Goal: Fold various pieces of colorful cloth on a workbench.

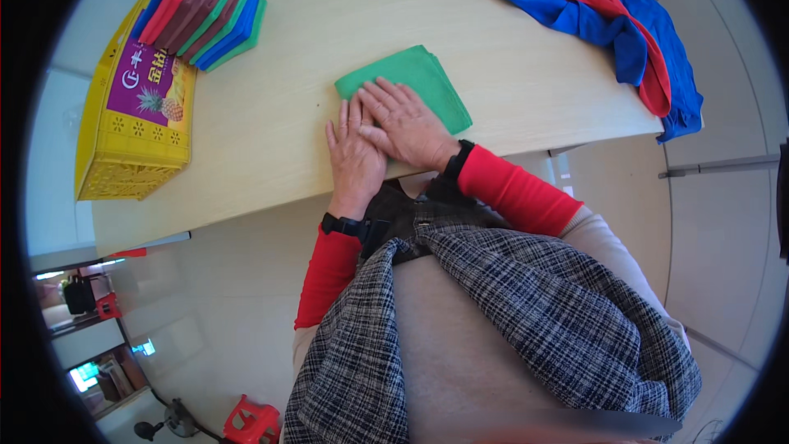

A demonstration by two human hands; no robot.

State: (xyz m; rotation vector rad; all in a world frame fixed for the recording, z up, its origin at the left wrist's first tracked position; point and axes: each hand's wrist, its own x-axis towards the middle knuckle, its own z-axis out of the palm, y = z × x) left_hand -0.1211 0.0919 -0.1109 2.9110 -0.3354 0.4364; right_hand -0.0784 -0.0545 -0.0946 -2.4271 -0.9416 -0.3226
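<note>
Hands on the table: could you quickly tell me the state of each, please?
Left hand: open, flat, beside the folded green cloth.
Right hand: open, pressing flat on it, holding nothing.

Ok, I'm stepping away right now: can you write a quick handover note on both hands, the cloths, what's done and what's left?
Left hand: flat on the table edge, fingertips on the folded green cloth, gripping nothing.
Right hand: palm down, pressing that cloth, partly over the left hand.
Done: green cloth folded into a square on the pale wooden table; stack of folded coloured cloths sits on the yellow plastic crate.
Left: the loose pile of blue, red and green cloths at the far right is unfolded.
</note>
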